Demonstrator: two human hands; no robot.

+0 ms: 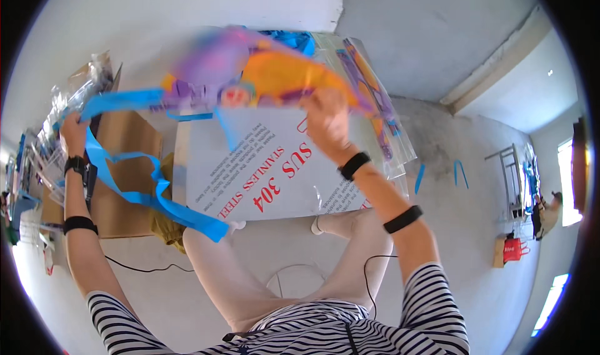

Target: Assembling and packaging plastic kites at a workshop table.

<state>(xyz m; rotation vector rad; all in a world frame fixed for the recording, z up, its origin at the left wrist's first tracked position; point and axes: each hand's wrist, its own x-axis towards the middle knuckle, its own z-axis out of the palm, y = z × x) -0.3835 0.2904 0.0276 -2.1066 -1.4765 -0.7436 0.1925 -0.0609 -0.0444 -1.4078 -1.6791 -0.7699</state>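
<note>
A thin orange-and-purple printed sheet is stretched above the far half of the table, smeared by motion on its left part. My right hand is closed on its near edge, right of the middle. From the sheet's left end runs a blue ribbon, and my left hand grips it out to the left. The ribbon's loose length dangles below that hand, its end hanging over my leg. Whether the sheet is fabric or film, I cannot tell.
Under the sheet lies a white board with printed lettering as the tabletop. Further printed pieces in clear film lie at its right edge. Left stands a cardboard box beside clear plastic packages. Blue strips lie on the floor at right.
</note>
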